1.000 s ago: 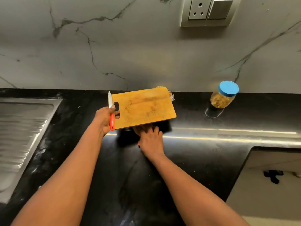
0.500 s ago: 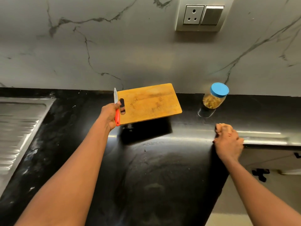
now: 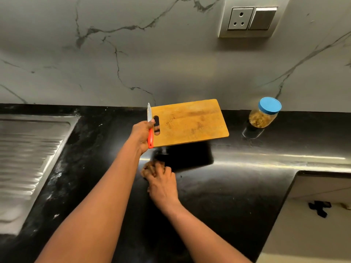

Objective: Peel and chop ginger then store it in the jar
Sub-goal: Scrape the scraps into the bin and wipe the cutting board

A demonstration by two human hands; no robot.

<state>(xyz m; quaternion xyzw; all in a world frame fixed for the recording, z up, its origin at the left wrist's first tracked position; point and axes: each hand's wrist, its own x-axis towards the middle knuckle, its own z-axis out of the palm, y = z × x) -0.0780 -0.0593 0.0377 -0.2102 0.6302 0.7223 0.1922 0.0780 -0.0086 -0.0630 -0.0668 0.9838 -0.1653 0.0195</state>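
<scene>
Black stone counter (image 3: 237,196) fills the lower half of the frame, under a grey-veined marble wall (image 3: 95,63). Just above the frame's centre, the left hand (image 3: 141,134) grips 2 things at once: the handle end of a wooden cutting board (image 3: 190,122) and, pressed against that end, a knife (image 3: 150,128) with an orange-red handle and a pale blade pointing up. One finger shows through the board's handle slot. The board is lifted off the counter, roughly level, and casts a dark shadow on the stone below it.

Below the board, the right hand (image 3: 162,184) rests low on the counter with its fingers (image 3: 152,168) bent towards the left. They are blurred, so I cannot tell whether they hold anything.

At centre right, against the wall and well apart from both hands, stands the jar (image 3: 263,117). It is clear, capped with a blue lid (image 3: 270,105), and holds yellow-brown pieces.

A steel sink drainboard (image 3: 28,158) takes the left edge, and a socket and switch plate (image 3: 248,18) sits at the upper right.
</scene>
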